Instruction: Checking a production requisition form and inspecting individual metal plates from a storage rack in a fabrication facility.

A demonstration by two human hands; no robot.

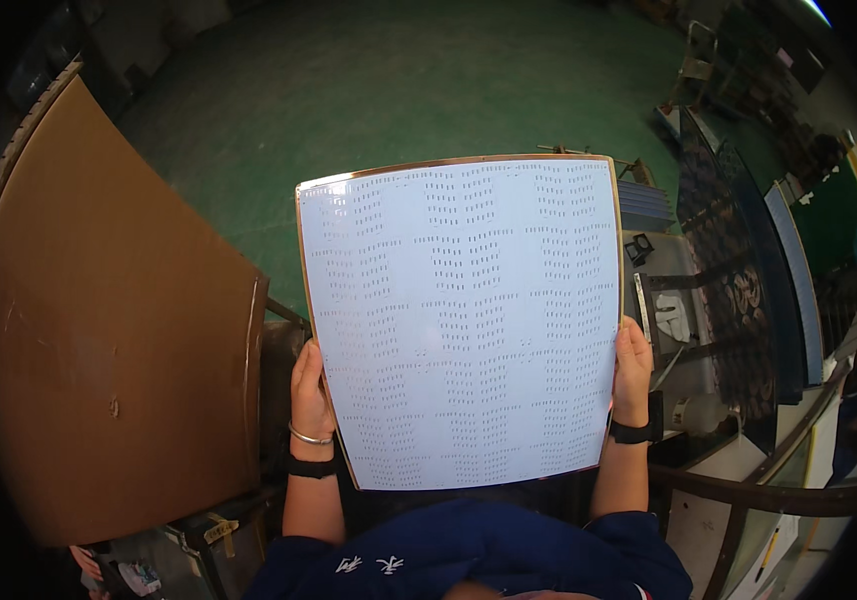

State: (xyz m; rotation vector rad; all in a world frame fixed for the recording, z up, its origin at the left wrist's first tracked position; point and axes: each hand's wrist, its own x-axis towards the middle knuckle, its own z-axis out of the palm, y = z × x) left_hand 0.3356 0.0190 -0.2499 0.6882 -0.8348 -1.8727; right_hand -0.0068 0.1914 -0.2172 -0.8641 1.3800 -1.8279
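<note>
A large white circuit board panel point(469, 330) is held up before my chest. Its face carries repeated blocks of small dark marks, and copper-coloured edging shows along its rim. My left hand point(312, 395) grips the lower part of the left edge, while my right hand point(633, 370) is closed on the right edge, slightly higher. Both thumbs are visible at the edges; the other fingers are largely hidden behind the panel. The panel stands tilted, with its marked face toward me.
A broad brown board point(109, 330) stands close on my left. Dark upright panels point(734, 270) and a curved-looking metal rail point(759, 495) are on the right. Green floor point(349, 90) stretches ahead. Part of another person's hand point(87, 562) shows at the lower left.
</note>
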